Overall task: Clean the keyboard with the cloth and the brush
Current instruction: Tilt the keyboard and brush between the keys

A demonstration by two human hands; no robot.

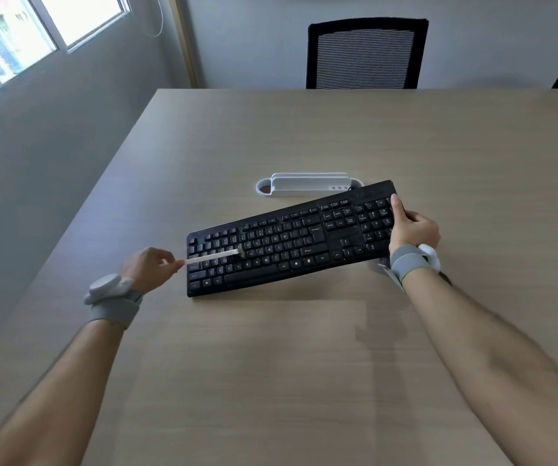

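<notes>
1. The black keyboard (291, 237) lies askew at the middle of the wooden table (270, 364), and its right end looks lifted.
2. The right hand (412, 227) grips that right end, with the thumb on the number pad.
3. The left hand (151, 267) pinches a white-handled brush (212, 257), whose tip rests on the left letter keys.
4. A white desk organiser (304, 186) sits just behind the keyboard.
5. A black mesh chair (366, 53) stands at the table's far side.

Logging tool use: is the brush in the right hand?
No, the left hand pinches the brush, while the right hand grips the right end of the keyboard.
</notes>
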